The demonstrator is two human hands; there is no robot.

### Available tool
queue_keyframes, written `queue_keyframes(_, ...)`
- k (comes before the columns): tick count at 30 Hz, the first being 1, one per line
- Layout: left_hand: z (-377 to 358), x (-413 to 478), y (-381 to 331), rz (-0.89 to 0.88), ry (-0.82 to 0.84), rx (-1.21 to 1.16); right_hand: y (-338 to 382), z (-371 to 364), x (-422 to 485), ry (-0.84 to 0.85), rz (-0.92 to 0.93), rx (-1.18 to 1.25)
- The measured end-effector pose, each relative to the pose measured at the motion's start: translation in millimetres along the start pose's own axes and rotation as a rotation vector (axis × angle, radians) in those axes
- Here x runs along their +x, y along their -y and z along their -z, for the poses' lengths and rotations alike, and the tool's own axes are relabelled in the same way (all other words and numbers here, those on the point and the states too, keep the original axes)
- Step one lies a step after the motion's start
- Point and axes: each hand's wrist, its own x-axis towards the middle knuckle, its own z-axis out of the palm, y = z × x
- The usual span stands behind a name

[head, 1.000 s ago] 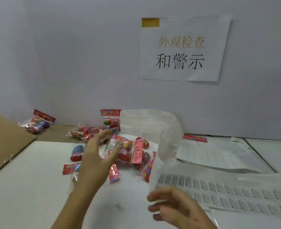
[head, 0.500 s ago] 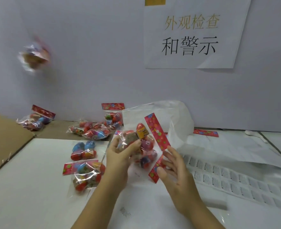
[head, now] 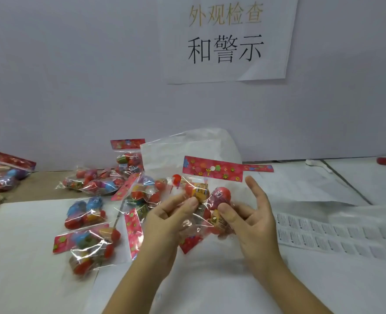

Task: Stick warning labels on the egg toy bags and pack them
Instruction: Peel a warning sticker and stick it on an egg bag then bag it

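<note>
Orientation governs this step. The left hand (head: 164,223) pinches the clear plastic bag of coloured toy eggs (head: 201,196) between thumb and fingers at its left side. The right hand (head: 251,220) presses its thumb on the bag's front with the lower fingers behind it and the index finger raised clear. The bag is held above the white table (head: 17,257), with its red floral header card (head: 212,168) uppermost and nearly level.

Grip the film beside the eggs, not the card. The eggs make a lumpy face, so draw the film taut over one flat patch, probably just below the card, to give the label a smooth seat. Free the right hand only: the white sheet of small printed warning labels (head: 337,234) lies on the table just to the right. The left hand should retain the bag, because crinkled film is likely to slip.

Half a second earlier the header card stood on a steep diagonal and the right hand's fingers were at the bag's lower corner. A blurred bag then in the air at upper left is no longer in view. The loose egg toy bags (head: 85,245) at left lie unchanged.
</note>
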Motion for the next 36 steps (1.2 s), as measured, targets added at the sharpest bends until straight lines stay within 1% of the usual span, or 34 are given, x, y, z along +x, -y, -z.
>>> queue_keyframes(5, -2.9, 3.1, 8.2, 0.019, -0.007, -0.074, -4.3, 4.2, 4.6, -0.029, -0.031, 0.021)
queue_keyframes(9, -1.9, 4.0, 13.6, -0.034, -0.08, -0.069, -5.5, 6.2, 5.9, -0.022, -0.032, 0.033)
queue_keyframes(11, -2.1, 4.3, 13.3, -0.032, -0.102, -0.083, -5.6, 7.2, 7.1, -0.022, -0.049, 0.024)
queue_keyframes(17, -0.8, 3.0, 9.2, 0.061, -0.045, -0.19, -10.7, 13.4, 13.5, -0.05, -0.128, 0.064)
queue_keyframes(19, 0.3, 3.1, 7.6, 0.032, -0.034, -0.141, -11.4, 14.2, 14.4, -0.038, -0.146, 0.099)
queue_keyframes(21, 0.2, 2.7, 5.9, -0.034, -0.048, -0.072, -11.9, 13.7, 14.8, -0.039, -0.166, 0.111)
queue_keyframes(25, 0.5, 2.2, 5.1, -0.177, -0.145, 0.134, -14.5, 10.4, 13.2, -0.09, -0.176, 0.025)
queue_keyframes(27, 1.1, 2.9, 7.1, -0.191, -0.188, 0.166, -14.2, 10.2, 12.5, -0.099, -0.153, 0.007)
queue_keyframes(32, 2.2, 4.4, 9.1, -0.187, -0.225, 0.218, -9.8, 10.2, 9.0, -0.065, -0.113, -0.037)
queue_keyframes(34, 2.7, 5.1, 10.3, -0.232, -0.258, 0.281, -6.7, 7.7, 6.6, -0.088, -0.069, -0.077)
queue_keyframes(36, 0.8, 1.7, 10.8, -0.313, -0.297, 0.389, -2.4, 4.9, 2.0, -0.145, 0.047, -0.144)
